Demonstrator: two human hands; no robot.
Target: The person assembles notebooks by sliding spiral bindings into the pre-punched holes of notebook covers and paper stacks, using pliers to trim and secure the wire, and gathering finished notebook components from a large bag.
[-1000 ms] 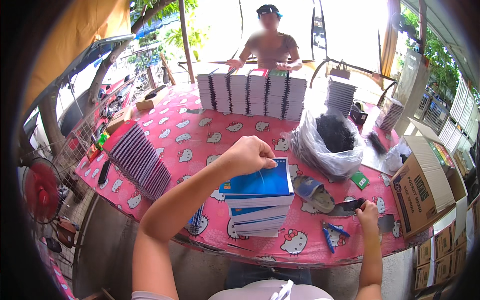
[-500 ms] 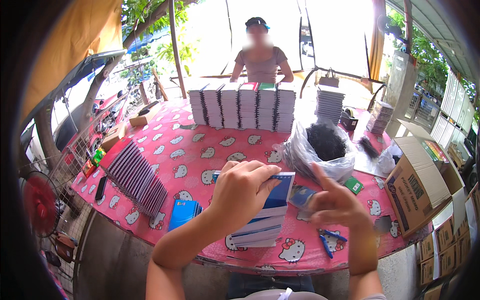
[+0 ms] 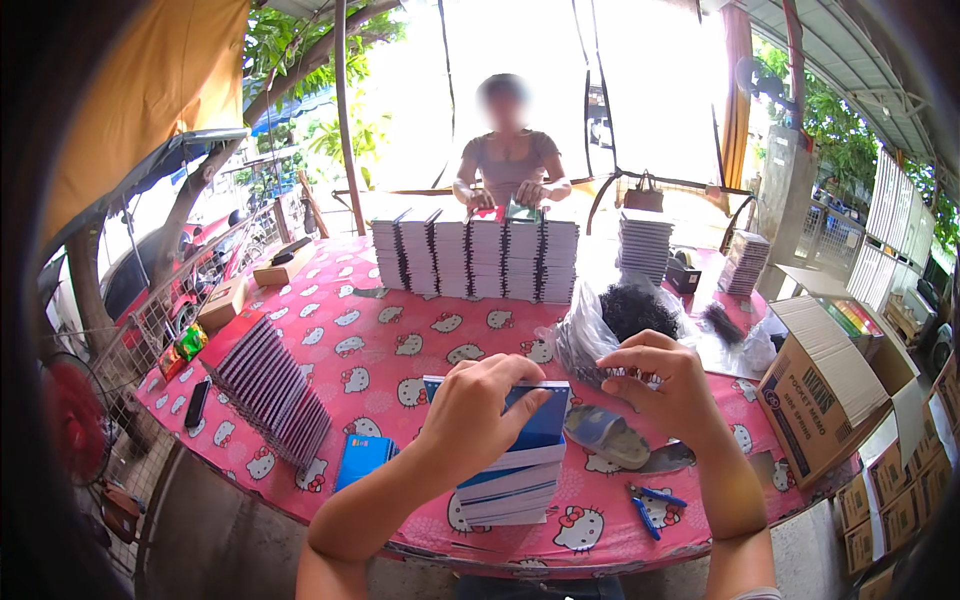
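Observation:
My left hand (image 3: 485, 408) is closed on a blue-covered memo pad (image 3: 543, 418), thumb in front and fingers over its top edge, which has a row of punched holes. Under the pad is a stack of loose blue and white pads (image 3: 510, 490). My right hand (image 3: 665, 385) is raised to the right of the pad, thumb and index finger pinching a thin dark spiral binding coil (image 3: 638, 377). Behind that hand, a clear plastic bag (image 3: 580, 345) holds a heap of black coils (image 3: 635, 312). Blue-handled cutting pliers (image 3: 655, 508) lie below my right hand.
Across the table a person (image 3: 510, 165) rests both hands on a row of notebook stacks (image 3: 475, 260). A slanting notebook stack (image 3: 270, 390) and a blue notebook (image 3: 365, 460) are left. An open cardboard box (image 3: 825, 390) is right. A grey-blue flat item (image 3: 605, 435) lies near the pads.
My right hand has steadied from a blur and moved up, now pinching a coil beside the pad. My left hand keeps its hold. The person opposite has brought both hands onto the notebook stacks.

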